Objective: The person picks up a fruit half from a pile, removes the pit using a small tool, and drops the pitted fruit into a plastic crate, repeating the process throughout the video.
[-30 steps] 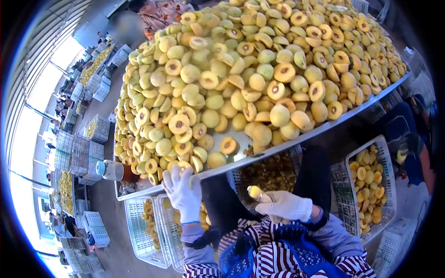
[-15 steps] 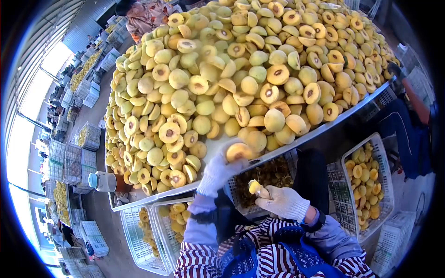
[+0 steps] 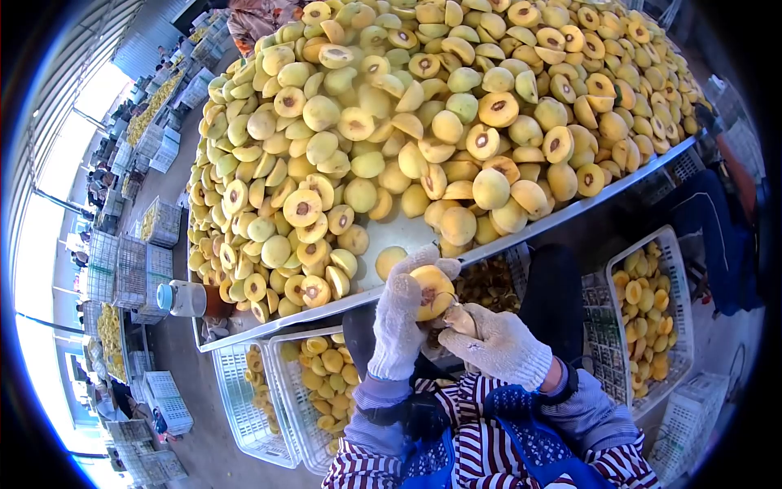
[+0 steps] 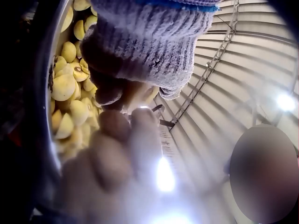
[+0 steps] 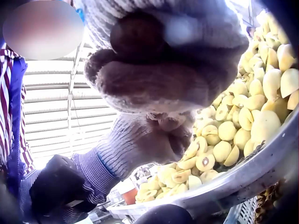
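My left hand point(image 3: 396, 326), in a white knit glove, holds a yellow peach half point(image 3: 432, 292) over the table's near edge. Its cut face is turned toward my right hand point(image 3: 507, 349), gloved the same way. That hand grips the light handle of a small pitting tool point(image 3: 461, 319), whose thin curved metal end meets the fruit. In the left wrist view the dark hooked tip point(image 4: 159, 108) shows between both gloves. The right wrist view has my right glove point(image 5: 163, 79) hiding most of the fruit and tool.
A large heap of halved peaches point(image 3: 366, 163) covers the metal-rimmed table point(image 3: 326, 310). Below stand white crates point(image 3: 285, 391) of peach halves, another crate point(image 3: 680, 326) at right, and one with dark scraps under my hands. A lidded jar point(image 3: 183, 298) stands left; another person sits at right.
My left hand reached to the table edge, picked up a peach half and brought it back toward my body. My right hand, still gripping the tool, has met it there.
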The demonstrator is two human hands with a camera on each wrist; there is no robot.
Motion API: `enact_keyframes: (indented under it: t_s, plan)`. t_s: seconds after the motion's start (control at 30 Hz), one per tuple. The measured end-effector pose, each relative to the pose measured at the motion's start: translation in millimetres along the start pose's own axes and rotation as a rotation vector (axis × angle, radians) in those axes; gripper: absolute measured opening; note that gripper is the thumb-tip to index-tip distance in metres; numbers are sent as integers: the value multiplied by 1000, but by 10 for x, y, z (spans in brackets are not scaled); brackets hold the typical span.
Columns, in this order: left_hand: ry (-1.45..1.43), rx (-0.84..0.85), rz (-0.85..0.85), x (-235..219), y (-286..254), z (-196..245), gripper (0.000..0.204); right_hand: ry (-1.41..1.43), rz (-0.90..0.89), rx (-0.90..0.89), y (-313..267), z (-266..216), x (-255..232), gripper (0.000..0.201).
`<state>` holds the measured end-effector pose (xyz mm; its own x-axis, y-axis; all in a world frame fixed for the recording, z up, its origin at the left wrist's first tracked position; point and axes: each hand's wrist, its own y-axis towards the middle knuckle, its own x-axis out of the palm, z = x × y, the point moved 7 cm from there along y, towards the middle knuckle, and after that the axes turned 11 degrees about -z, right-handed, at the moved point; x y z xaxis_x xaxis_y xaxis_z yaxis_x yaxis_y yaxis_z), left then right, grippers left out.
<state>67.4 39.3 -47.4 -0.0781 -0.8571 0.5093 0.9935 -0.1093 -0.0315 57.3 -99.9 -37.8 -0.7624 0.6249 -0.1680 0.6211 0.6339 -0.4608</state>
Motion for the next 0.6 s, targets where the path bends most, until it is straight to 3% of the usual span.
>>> enact_keyframes:
  t_s: [0.13,0.27,0.37,0.43,0.5,0.6]
  plan:
    - [55,26,102,237,-124,86,70,-40,-11,35,-30,-66,0,42]
    - [35,95,187,387,-157,163,62,133,-88,-14,-28,-10,140,38]
    - [216,121,215,425,-175,275,55,342,-229,-4,-53,-28,207,34]
    - [209,3,69,435,-155,319,52,550,-361,23,-67,60,330,31]
    - [275,-65,-8,442,-131,335,50,546,-504,42,-130,-4,310,32]
    - [799,323,-131,550,-132,519,52,651,-668,85,-243,-46,357,34]
